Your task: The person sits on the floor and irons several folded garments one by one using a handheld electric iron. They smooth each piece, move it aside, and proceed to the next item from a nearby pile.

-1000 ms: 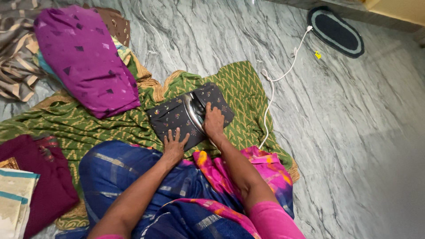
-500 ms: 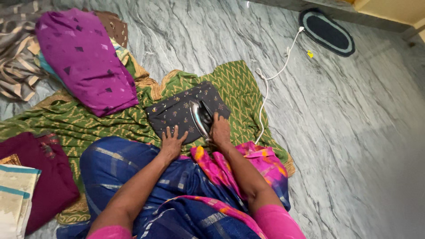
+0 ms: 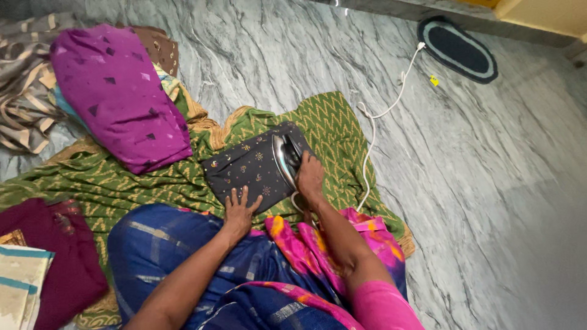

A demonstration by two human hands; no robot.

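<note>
A small dark cloth with little embroidered motifs [image 3: 247, 168] lies flat on a green and yellow zigzag fabric [image 3: 122, 180] spread on the floor. My right hand [image 3: 310, 177] grips the handle of a shiny metal iron [image 3: 284, 156] that rests on the right part of the dark cloth. My left hand [image 3: 239, 211] presses flat, fingers spread, on the near edge of the same cloth. My lap, covered in blue and pink fabric [image 3: 244, 269], is just below.
The iron's white cord [image 3: 373, 131] runs over the grey marble floor [image 3: 477, 183] toward a dark oval mat [image 3: 457, 49]. A purple folded cloth [image 3: 116, 91] tops a pile at the left. Maroon cloth [image 3: 55, 256] and cream cloth [image 3: 18, 287] lie at the lower left.
My right hand has pushed the iron away from me along the right side of the dark cloth. My left hand stays pressed on the near edge.
</note>
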